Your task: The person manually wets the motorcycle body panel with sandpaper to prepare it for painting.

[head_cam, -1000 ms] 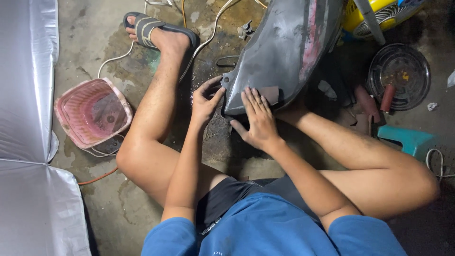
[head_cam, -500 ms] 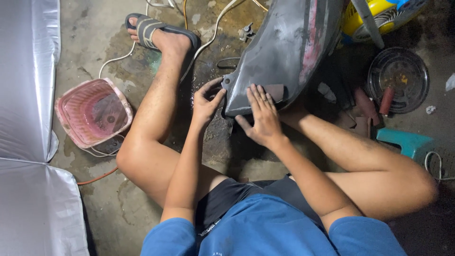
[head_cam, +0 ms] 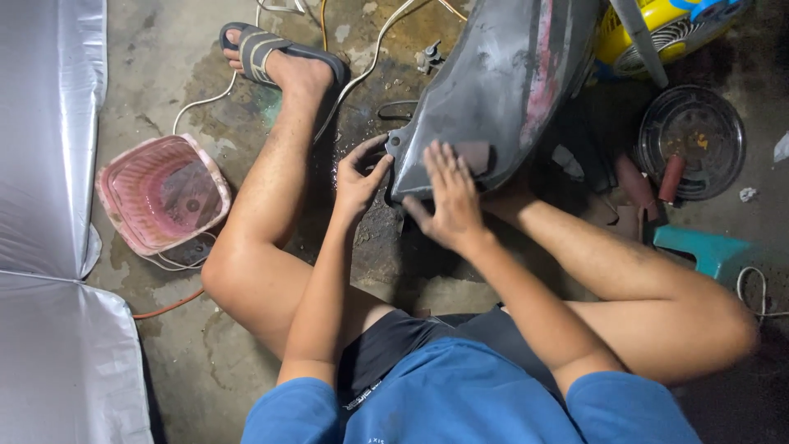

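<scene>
A dark grey, scuffed vehicle body panel (head_cam: pixel 501 74) with pinkish worn patches leans over the wet concrete floor between my legs. My left hand (head_cam: pixel 359 177) grips the panel's lower left edge, thumb and fingers curled around it. My right hand (head_cam: pixel 448 201) lies flat on the panel's lower end, fingers spread, pressing a dark piece of sandpaper (head_cam: pixel 478 156) that sticks out beyond the fingertips. I sit on the floor with my knees spread, and my left foot in a sandal (head_cam: pixel 275 53) is stretched out ahead.
A pink plastic basket (head_cam: pixel 160 193) stands at the left beside a silver sheet (head_cam: pixel 41 164). White cables (head_cam: pixel 362 57) cross the floor near the foot. At the right are a round dark tray (head_cam: pixel 690 140), a teal stool (head_cam: pixel 703 247) and a yellow machine (head_cam: pixel 657 29).
My right hand has shifted slightly back and forth over the panel's lower end. The left hand keeps its hold on the edge.
</scene>
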